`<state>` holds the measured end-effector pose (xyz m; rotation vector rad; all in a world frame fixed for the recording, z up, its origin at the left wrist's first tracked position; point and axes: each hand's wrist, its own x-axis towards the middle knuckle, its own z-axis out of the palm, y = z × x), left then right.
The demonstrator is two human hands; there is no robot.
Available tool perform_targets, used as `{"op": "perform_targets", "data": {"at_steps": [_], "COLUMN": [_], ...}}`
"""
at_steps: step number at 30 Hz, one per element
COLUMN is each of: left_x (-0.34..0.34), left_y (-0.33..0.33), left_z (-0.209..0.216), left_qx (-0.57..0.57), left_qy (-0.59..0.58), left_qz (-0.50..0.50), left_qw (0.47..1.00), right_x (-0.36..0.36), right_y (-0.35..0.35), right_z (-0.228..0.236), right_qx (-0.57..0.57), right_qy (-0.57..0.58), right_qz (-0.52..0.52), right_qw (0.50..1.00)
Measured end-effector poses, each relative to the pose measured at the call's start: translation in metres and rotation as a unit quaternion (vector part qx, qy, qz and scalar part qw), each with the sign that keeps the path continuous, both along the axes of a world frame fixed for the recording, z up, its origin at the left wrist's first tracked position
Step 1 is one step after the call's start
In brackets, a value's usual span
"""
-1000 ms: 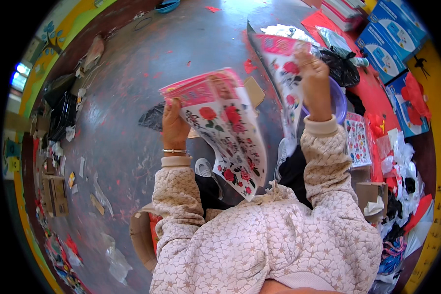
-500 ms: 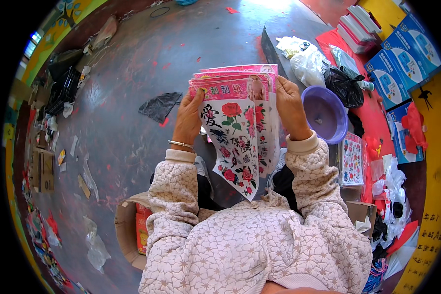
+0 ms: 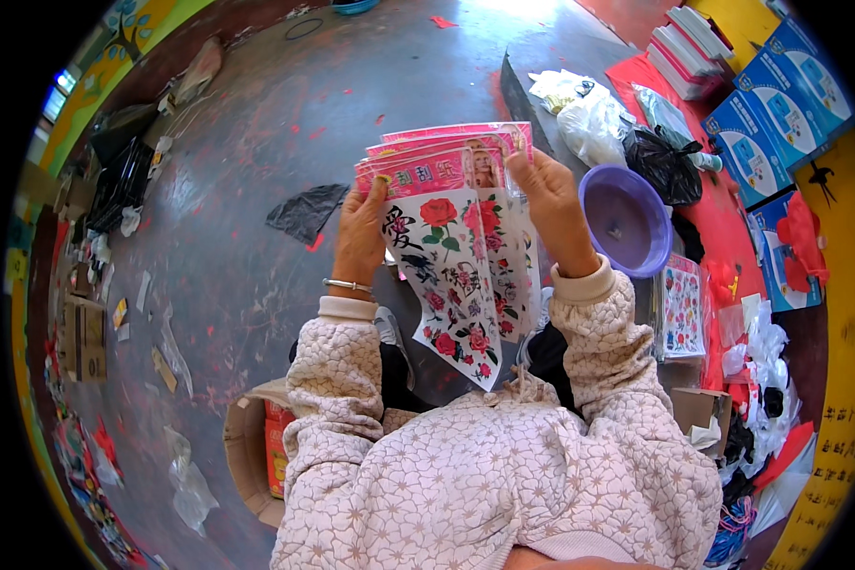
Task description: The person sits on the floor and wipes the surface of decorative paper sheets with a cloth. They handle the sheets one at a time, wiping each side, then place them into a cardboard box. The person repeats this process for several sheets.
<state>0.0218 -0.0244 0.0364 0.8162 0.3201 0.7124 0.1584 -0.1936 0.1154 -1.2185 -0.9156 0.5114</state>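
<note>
Several rose sticker sheets [image 3: 442,275], white with red and pink flowers and a pink header strip, hang fanned out between my hands over my lap. My left hand [image 3: 359,228] pinches their upper left edge, thumb on the front, and a bracelet circles that wrist. At the upper right corner, my right hand [image 3: 553,204] grips the sheets with its thumb over the pink header. The fingers behind the sheets are hidden. The front sheet's lower end narrows to a corner above my knees.
A purple basin [image 3: 625,220] stands right of my right hand. Beside it lies a stack of similar sheets [image 3: 682,309]. An open cardboard box [image 3: 247,442] sits by my left leg. Plastic bags [image 3: 594,128] and blue boxes [image 3: 750,147] line the right side. A black plastic piece [image 3: 306,211] lies on the floor.
My right thumb has shifted inward over the header, and the sheets' top edges have moved slightly left. The front sheet looks more bent along its right side. Both hands keep their hold.
</note>
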Motion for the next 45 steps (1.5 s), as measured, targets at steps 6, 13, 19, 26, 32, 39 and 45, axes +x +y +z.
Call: {"op": "perform_targets", "data": {"at_steps": [6,13,19,26,32,39,45], "left_x": [0.002,0.003,0.006,0.006,0.006,0.008,0.006], "left_y": [-0.005,-0.006,-0.009,-0.003,-0.006,-0.015,-0.016], "left_z": [0.003,0.003,0.002,-0.004,-0.001,0.010,0.010], "left_qx": [0.032,0.179,0.254,0.272,0.295,0.227,0.276], "left_qy": [0.035,0.104,0.132,0.197,0.203,0.066,0.150], "left_qz": [0.031,0.110,0.152,0.209,0.272,0.314,0.356], "left_qw": [0.998,0.972,0.946,0.918,0.893,0.919,0.880], "right_x": [-0.006,-0.010,-0.011,-0.018,-0.033,-0.028,-0.042], "right_y": [0.010,0.011,0.010,0.013,0.015,0.014,0.010], "right_z": [-0.014,-0.010,-0.019,-0.023,-0.017,-0.029,-0.016], "right_qx": [-0.023,-0.029,-0.060,-0.044,-0.013,-0.019,-0.033], "right_qy": [-0.051,-0.044,-0.039,-0.070,-0.078,-0.029,-0.066], "right_qz": [-0.014,-0.030,-0.032,-0.052,-0.085,-0.062,-0.031], "right_qw": [0.998,0.998,0.997,0.995,0.993,0.997,0.997]}}
